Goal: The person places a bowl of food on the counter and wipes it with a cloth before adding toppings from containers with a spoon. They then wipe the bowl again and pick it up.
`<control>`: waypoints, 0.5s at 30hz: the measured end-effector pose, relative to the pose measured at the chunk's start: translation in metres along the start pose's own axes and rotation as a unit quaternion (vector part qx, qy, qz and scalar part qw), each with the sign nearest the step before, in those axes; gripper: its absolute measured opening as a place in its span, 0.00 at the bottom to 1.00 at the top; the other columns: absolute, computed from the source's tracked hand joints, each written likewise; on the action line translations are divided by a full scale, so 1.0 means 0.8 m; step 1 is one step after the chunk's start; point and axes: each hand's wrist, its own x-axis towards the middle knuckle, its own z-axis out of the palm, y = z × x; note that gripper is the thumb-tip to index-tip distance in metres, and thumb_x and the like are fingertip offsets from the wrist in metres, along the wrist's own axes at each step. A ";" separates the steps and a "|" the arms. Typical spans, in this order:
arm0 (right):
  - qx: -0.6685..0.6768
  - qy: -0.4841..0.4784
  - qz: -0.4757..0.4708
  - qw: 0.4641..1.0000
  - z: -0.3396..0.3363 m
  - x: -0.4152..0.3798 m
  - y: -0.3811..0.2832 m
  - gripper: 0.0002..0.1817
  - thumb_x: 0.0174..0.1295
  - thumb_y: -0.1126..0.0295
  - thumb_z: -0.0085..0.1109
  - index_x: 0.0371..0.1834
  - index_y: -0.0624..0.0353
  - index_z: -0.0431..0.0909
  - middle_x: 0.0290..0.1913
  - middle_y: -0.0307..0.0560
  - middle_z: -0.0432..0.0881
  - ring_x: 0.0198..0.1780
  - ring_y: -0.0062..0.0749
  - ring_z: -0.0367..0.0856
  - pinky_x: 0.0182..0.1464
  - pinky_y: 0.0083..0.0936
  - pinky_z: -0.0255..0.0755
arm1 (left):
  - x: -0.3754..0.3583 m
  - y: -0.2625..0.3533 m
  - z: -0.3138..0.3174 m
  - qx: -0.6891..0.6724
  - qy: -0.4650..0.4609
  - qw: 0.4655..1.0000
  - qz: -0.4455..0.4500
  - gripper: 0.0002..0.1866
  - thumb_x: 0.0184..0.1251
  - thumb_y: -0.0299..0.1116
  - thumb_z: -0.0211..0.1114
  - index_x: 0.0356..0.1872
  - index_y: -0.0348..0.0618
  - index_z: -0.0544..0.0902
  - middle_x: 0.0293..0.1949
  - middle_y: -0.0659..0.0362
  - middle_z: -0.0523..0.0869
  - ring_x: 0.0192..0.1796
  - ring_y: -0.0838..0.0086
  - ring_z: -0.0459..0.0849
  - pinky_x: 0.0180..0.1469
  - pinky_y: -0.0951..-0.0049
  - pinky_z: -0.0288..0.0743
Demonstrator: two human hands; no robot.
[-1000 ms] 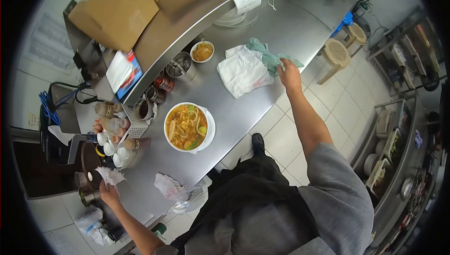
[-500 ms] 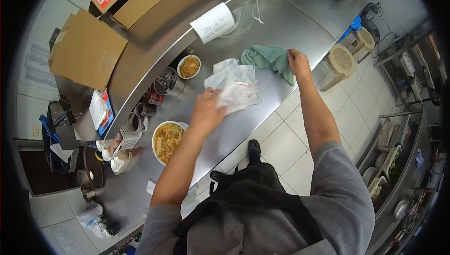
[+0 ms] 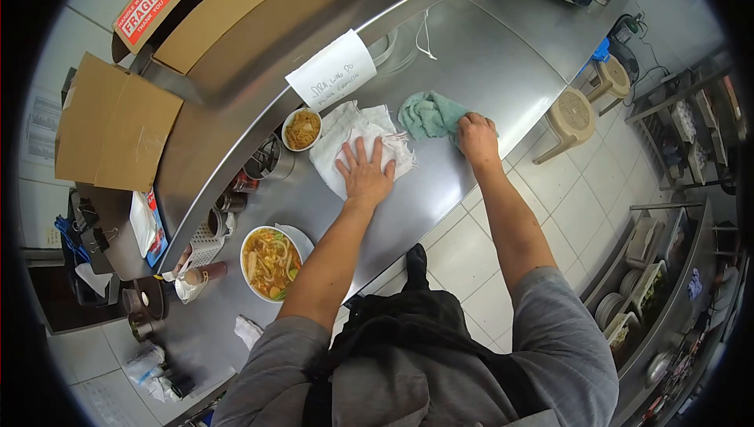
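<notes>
My left hand [image 3: 367, 173] lies flat with fingers spread on a pile of white cloths [image 3: 339, 142] on the steel counter [image 3: 487, 58]. To the right, the fingers of my right hand [image 3: 477, 138] are closed on the edge of a green cloth [image 3: 430, 115], which lies crumpled beside the white pile. A small bowl of noodles [image 3: 301, 129] stands just left of the white cloths. Nearer to me, a larger bowl of noodle soup [image 3: 269, 263] is left of my left forearm.
A raised steel shelf [image 3: 259, 42] holds cardboard boxes [image 3: 118, 124]; a handwritten paper [image 3: 333, 71] hangs from its edge. Jars and a white basket [image 3: 207, 249] stand beneath. Plastic stools [image 3: 571, 117] are beyond the counter's right edge, and a rack of dishes [image 3: 644, 270] is at far right.
My left hand has come down flat on the white cloths, which have shifted up and left. My right hand has moved slightly down and left with the green cloth's edge.
</notes>
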 end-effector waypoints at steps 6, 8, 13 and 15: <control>0.365 0.035 0.220 0.904 -0.087 0.045 -0.006 0.06 0.64 0.74 0.53 0.40 0.61 0.78 0.28 0.42 0.79 0.34 0.21 0.74 0.43 0.19 0.68 | 0.025 -0.002 -0.039 -0.145 -0.046 0.988 -0.001 0.37 0.58 0.43 0.62 0.70 0.52 0.59 0.70 0.44 0.54 0.72 0.45 0.48 0.66 0.40 0.51; 0.408 0.019 0.194 0.892 -0.109 0.061 -0.007 0.06 0.65 0.73 0.52 0.42 0.61 0.77 0.29 0.39 0.79 0.34 0.19 0.73 0.41 0.19 0.68 | 0.052 0.023 -0.063 -0.295 0.110 0.932 0.181 0.40 0.52 0.35 0.66 0.68 0.49 0.60 0.69 0.43 0.56 0.69 0.47 0.56 0.65 0.53 0.60; 0.527 0.021 0.117 0.842 -0.184 0.077 -0.037 0.08 0.64 0.72 0.53 0.44 0.62 0.76 0.30 0.38 0.79 0.33 0.19 0.73 0.37 0.20 0.68 | 0.053 0.133 -0.184 -0.402 -0.020 0.867 0.293 0.29 0.52 0.36 0.66 0.57 0.41 0.72 0.49 0.43 0.80 0.52 0.51 0.79 0.54 0.59 0.72; 0.508 0.021 0.096 0.856 -0.230 0.077 -0.044 0.08 0.65 0.72 0.53 0.43 0.63 0.76 0.31 0.38 0.79 0.34 0.17 0.73 0.37 0.18 0.68 | 0.060 0.145 -0.162 -0.336 0.022 0.888 0.313 0.19 0.52 0.34 0.65 0.47 0.40 0.78 0.35 0.45 0.84 0.41 0.51 0.83 0.46 0.58 0.74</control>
